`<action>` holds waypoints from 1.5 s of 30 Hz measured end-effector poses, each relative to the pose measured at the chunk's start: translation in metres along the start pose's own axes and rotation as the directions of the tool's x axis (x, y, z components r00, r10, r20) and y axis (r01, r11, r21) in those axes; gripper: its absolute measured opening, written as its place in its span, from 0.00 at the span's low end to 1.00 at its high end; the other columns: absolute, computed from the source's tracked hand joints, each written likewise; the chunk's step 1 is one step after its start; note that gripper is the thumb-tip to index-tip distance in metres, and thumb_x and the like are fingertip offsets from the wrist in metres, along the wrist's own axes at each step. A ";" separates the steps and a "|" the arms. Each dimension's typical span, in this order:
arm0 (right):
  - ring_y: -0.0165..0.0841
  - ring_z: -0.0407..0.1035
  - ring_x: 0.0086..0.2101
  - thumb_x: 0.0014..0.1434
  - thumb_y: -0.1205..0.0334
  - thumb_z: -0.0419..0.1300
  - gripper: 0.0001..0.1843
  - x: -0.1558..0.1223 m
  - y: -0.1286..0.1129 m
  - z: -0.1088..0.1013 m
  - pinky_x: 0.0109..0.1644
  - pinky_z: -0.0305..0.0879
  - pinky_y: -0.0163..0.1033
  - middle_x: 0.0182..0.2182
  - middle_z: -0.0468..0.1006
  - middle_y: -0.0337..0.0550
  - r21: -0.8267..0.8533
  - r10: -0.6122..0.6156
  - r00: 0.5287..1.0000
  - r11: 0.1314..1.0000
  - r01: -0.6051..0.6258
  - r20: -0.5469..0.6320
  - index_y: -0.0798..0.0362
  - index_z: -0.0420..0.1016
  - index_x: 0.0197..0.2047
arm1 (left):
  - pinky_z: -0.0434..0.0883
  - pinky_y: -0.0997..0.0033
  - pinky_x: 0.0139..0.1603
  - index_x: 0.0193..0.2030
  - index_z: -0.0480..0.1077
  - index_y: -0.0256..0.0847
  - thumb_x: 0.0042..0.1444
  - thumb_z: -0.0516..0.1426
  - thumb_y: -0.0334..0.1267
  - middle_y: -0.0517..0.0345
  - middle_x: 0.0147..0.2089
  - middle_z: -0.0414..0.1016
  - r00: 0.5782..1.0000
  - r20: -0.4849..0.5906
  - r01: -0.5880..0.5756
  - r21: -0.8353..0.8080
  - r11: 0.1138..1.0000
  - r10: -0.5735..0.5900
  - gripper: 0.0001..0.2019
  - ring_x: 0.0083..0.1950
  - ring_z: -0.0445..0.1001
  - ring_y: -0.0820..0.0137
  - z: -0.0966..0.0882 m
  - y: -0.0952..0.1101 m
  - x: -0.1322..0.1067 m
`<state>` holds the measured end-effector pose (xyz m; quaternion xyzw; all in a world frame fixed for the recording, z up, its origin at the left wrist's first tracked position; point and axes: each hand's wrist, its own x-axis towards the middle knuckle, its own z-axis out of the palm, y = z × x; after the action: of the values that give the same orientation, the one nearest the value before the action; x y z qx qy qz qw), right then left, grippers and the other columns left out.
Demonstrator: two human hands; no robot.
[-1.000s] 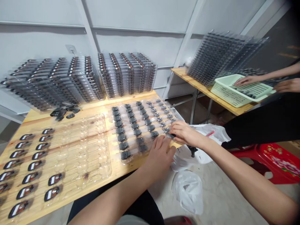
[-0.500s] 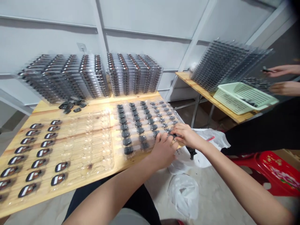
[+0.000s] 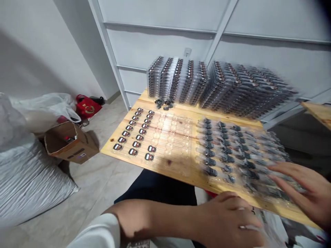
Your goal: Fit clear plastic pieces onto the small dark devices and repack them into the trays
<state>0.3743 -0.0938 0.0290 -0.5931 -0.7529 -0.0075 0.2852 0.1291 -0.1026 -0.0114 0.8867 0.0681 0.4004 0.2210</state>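
My view has swung left and is blurred on the right side. My right hand (image 3: 303, 187) lies at the lower right with its fingers spread over a clear plastic blister tray (image 3: 232, 155) of dark key fobs. My left hand (image 3: 224, 220) is at the board's front edge, with its fingers curled and blurred. No held object shows in it. On the same pine board (image 3: 165, 168) lies a blister tray of black-and-red fobs (image 3: 137, 134), and empty clear cavities (image 3: 170, 134) sit beside them.
Stacks of filled clear trays (image 3: 219, 82) stand along the board's back edge, with a small heap of dark parts (image 3: 163, 103) before them. To the left are a cardboard box (image 3: 71, 143), a white sack (image 3: 26, 179) and a red bag (image 3: 86, 106) on the floor.
My head has turned left, so the table shifted right and the co-worker and basket left view. My hands have moved apart, and my right hand now spreads across the tray.
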 end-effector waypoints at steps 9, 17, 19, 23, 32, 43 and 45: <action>0.36 0.62 0.45 0.54 0.67 0.57 0.06 0.108 -0.197 0.162 0.52 0.53 0.44 0.38 0.72 0.42 0.242 -0.289 0.924 0.943 0.229 0.250 0.54 0.70 0.37 | 0.66 0.71 0.51 0.40 0.68 0.33 0.55 0.52 0.30 0.50 0.40 0.72 0.927 -0.097 0.360 -0.025 0.932 -0.361 0.07 0.46 0.68 0.70 -0.135 0.002 -0.095; 0.35 0.61 0.47 0.51 0.71 0.59 0.12 0.121 -0.225 0.202 0.56 0.39 0.46 0.37 0.73 0.38 0.125 -0.206 0.892 0.978 0.170 0.403 0.52 0.69 0.40 | 0.68 0.68 0.51 0.45 0.66 0.36 0.53 0.53 0.25 0.48 0.42 0.70 0.851 -0.175 0.483 -0.108 0.869 -0.495 0.12 0.47 0.68 0.68 -0.167 -0.003 -0.142; 0.35 0.61 0.46 0.51 0.71 0.58 0.12 0.120 -0.226 0.207 0.56 0.38 0.46 0.36 0.73 0.39 0.102 -0.182 0.891 0.983 0.154 0.416 0.52 0.69 0.41 | 0.69 0.67 0.50 0.45 0.66 0.36 0.53 0.53 0.24 0.47 0.42 0.71 0.847 -0.195 0.480 -0.120 0.869 -0.495 0.13 0.47 0.68 0.68 -0.170 -0.006 -0.147; 0.34 0.62 0.45 0.51 0.71 0.57 0.14 0.118 -0.229 0.212 0.57 0.37 0.46 0.35 0.73 0.39 0.054 -0.122 0.891 0.992 0.110 0.437 0.52 0.68 0.43 | 0.69 0.67 0.50 0.46 0.66 0.36 0.52 0.53 0.23 0.47 0.43 0.70 0.840 -0.221 0.473 -0.153 0.868 -0.496 0.14 0.48 0.67 0.67 -0.172 -0.011 -0.155; 0.35 0.61 0.45 0.51 0.73 0.55 0.12 0.119 -0.238 0.215 0.59 0.35 0.50 0.34 0.72 0.43 -0.066 -0.118 0.871 0.983 0.170 0.477 0.56 0.67 0.41 | 0.69 0.68 0.48 0.46 0.66 0.36 0.52 0.53 0.23 0.49 0.43 0.69 0.814 -0.284 0.485 -0.151 0.862 -0.507 0.14 0.47 0.67 0.69 -0.173 -0.018 -0.165; 0.35 0.63 0.41 0.50 0.72 0.54 0.14 0.114 -0.233 0.219 0.60 0.41 0.50 0.34 0.70 0.45 -0.016 -0.222 0.888 0.968 0.249 0.404 0.59 0.65 0.43 | 0.69 0.75 0.47 0.44 0.67 0.39 0.53 0.53 0.24 0.53 0.43 0.69 0.715 -0.335 0.579 -0.209 0.788 -0.614 0.12 0.46 0.68 0.73 -0.176 -0.022 -0.166; 0.34 0.63 0.39 0.49 0.71 0.55 0.15 0.117 -0.232 0.214 0.59 0.44 0.48 0.33 0.70 0.44 0.023 -0.227 0.899 0.971 0.236 0.373 0.58 0.66 0.43 | 0.69 0.73 0.47 0.44 0.67 0.40 0.55 0.52 0.27 0.53 0.44 0.68 0.590 -0.372 0.635 -0.335 0.696 -0.717 0.11 0.46 0.68 0.73 -0.175 -0.026 -0.162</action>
<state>0.0606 0.0166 -0.0231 -0.4932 -0.8583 0.0628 0.1271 -0.1078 -0.0686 -0.0316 0.6445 0.4190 0.4943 0.4058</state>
